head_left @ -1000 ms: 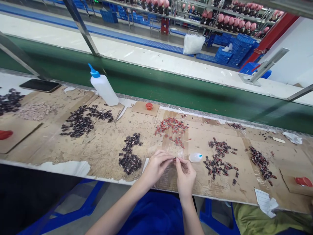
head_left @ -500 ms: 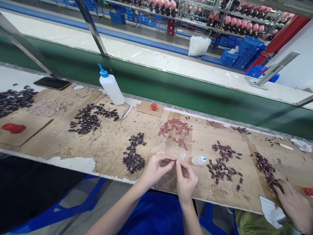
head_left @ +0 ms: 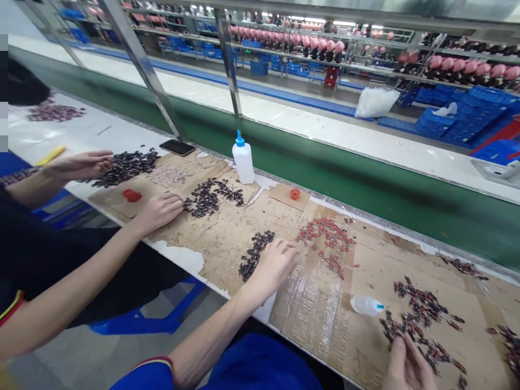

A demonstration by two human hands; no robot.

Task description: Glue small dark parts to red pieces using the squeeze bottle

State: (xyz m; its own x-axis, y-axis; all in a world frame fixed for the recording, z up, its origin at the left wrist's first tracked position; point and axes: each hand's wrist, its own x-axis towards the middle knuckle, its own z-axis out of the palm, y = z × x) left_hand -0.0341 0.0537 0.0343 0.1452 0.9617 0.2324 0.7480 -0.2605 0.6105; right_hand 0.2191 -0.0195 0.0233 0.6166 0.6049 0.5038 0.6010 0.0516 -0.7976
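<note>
Showing slim, short and glossy bodies, black streaked with red, in the loose heap of black-and-red pieces (head_left: 422, 306) on the cardboard (head_left: 382, 265), just beyond the right hand (head_left: 408, 365). Looking plain and shiny in the pile of black pieces (head_left: 254, 257) just beside the left hand (head_left: 277, 264), and mostly red in the scatter of red pieces (head_left: 325, 233) between both hands. Bringing right thumb and forefinger close together at the heap's near edge, and bending the left fingers loosely downward; cannot tell of a piece held in either. Can see a large translucent bottle (head_left: 244, 165) upright, a small bottle (head_left: 365, 305) on its side with blue tip towards the heap, and a small red cup (head_left: 295, 194); cannot make out the contents of any. Pointing every way within the heap, yet running from upper left to lower right along the long axis in the strays at its right edge
</note>
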